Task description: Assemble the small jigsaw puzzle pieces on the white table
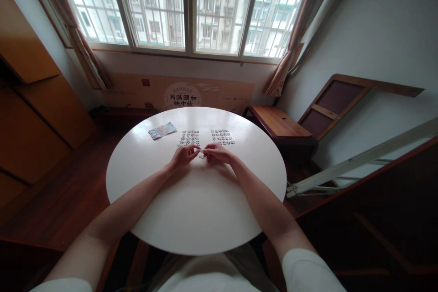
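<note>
Both my hands meet over the middle of a round white table (pixel 195 210). My left hand (pixel 185 155) pinches with thumb and forefinger at a small jigsaw puzzle piece (pixel 201 150). From the other side, the fingers of my right hand (pixel 217 152) close on the same spot. Just below the fingertips lies another loose puzzle piece (pixel 202 157). Beyond my left hand, several pieces (pixel 190 136) are laid out in rows. A second group of puzzle pieces (pixel 222 136) lies in rows beyond my right hand.
A colourful printed picture sheet (pixel 162 130) lies at the table's far left. Behind the table, a long printed cardboard panel (pixel 133 91) leans below the window. A wooden bench (pixel 280 121) stands to the back right, and orange cabinets (pixel 37 114) line the left.
</note>
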{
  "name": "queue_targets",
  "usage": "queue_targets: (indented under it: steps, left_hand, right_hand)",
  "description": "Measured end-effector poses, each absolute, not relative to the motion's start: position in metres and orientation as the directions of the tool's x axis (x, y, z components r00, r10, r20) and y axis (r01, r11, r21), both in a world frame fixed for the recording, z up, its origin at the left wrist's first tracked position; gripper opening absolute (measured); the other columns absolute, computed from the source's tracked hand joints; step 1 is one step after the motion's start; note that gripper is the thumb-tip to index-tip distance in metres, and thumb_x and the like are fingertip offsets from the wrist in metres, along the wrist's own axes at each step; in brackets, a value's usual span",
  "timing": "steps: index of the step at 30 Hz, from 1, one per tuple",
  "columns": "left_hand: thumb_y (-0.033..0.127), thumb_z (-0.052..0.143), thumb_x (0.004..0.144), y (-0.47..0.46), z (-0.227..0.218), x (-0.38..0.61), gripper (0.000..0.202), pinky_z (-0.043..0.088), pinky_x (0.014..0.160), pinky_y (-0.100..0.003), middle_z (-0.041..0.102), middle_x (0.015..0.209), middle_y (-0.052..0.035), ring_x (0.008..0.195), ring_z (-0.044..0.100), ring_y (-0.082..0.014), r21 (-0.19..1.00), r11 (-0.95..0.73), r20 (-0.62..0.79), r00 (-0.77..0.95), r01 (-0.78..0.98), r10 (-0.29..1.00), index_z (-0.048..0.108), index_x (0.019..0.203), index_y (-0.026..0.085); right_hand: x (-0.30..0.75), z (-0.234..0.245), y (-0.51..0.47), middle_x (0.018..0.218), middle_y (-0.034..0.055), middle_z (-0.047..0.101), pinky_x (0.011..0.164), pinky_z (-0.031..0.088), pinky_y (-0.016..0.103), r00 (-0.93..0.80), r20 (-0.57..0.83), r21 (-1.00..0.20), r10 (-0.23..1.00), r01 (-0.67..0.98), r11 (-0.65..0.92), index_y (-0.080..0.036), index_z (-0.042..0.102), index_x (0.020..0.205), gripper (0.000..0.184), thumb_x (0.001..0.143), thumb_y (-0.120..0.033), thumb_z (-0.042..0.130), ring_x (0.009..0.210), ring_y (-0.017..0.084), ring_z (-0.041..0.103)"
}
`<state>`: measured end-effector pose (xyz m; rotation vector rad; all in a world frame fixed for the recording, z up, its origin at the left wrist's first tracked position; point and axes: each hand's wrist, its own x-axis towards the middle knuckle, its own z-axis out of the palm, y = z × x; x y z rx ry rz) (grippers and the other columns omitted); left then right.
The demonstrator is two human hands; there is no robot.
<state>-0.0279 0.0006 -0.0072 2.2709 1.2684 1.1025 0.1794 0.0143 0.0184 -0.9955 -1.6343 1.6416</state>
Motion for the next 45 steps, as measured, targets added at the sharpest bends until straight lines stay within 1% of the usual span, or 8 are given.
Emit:
queue_targets:
  steps: [10,21,27,34,45]
  left_hand:
    - [0.04,0.056,0.087,0.0011,-0.0088,-0.0281,0.027,0.041,0.054,-0.019,0.059,0.053,0.0044,0.048,0.053,-0.0093,0.602,-0.552,0.472,0.301,0.577,0.829,0.071,0.093,0.019]
    - [0.035,0.055,0.088,0.0057,-0.0129,-0.0304,0.025,0.042,0.057,-0.02,0.063,0.055,0.0027,0.05,0.056,-0.0101,0.575,-0.546,0.476,0.295,0.609,0.829,0.072,0.098,0.019]
    - [0.035,0.055,0.088,0.0059,-0.0137,-0.0313,0.026,0.043,0.059,-0.02,0.064,0.057,0.0021,0.052,0.057,-0.0105,0.576,-0.54,0.471,0.291,0.615,0.833,0.072,0.101,0.019]
    - [0.034,0.056,0.088,0.0062,-0.0145,-0.0313,0.026,0.043,0.058,-0.02,0.063,0.054,0.0026,0.051,0.057,-0.0108,0.567,-0.541,0.48,0.285,0.621,0.83,0.073,0.1,0.019]
    - [0.035,0.055,0.088,0.0059,-0.0139,-0.0313,0.027,0.043,0.058,-0.02,0.063,0.055,0.0026,0.051,0.057,-0.0107,0.557,-0.546,0.48,0.294,0.626,0.827,0.073,0.099,0.018]
  right_hand:
    - [0.1794,0.0175,0.0146,0.065,0.0031,0.064,0.054,0.047,0.022,-0.532,-0.076,-0.997,0.843,0.067,-0.048,-0.012,0.067,0.075,0.027,0.07,-0.037,0.077,0.056,0.01,0.056]
    - [0.1783,0.0203,0.0128,0.065,0.0034,0.065,0.054,0.048,0.022,-0.531,-0.091,-0.996,0.843,0.061,-0.068,-0.012,0.067,0.074,0.03,0.067,-0.038,0.08,0.055,0.01,0.057]
    - [0.1791,0.0138,0.0185,0.066,0.003,0.065,0.055,0.049,0.023,-0.55,-0.076,-0.997,0.832,0.052,-0.057,-0.012,0.069,0.077,0.032,0.067,-0.04,0.08,0.056,0.01,0.057]
    - [0.1796,0.0126,0.0188,0.067,0.003,0.065,0.056,0.049,0.023,-0.56,-0.07,-0.998,0.826,0.045,-0.055,-0.012,0.069,0.078,0.033,0.067,-0.041,0.08,0.057,0.01,0.057]
    - [0.1798,0.0148,0.0176,0.067,0.0033,0.065,0.055,0.048,0.022,-0.55,-0.074,-0.997,0.832,0.071,-0.042,-0.012,0.069,0.08,0.033,0.068,-0.042,0.079,0.057,0.01,0.057]
